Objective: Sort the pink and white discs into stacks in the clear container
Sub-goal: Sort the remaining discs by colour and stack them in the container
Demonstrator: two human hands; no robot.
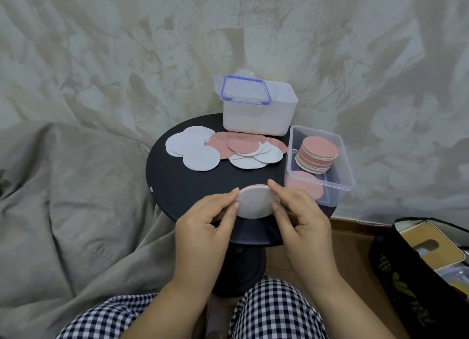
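Head view — white-faced, pink-edged disc stack (255, 201) between both hands

Lettering shows on one thing only — the black bag (406, 295) at the lower right, printed in yellow-green (the letters run sideways, blurred) — and no word of it can be read
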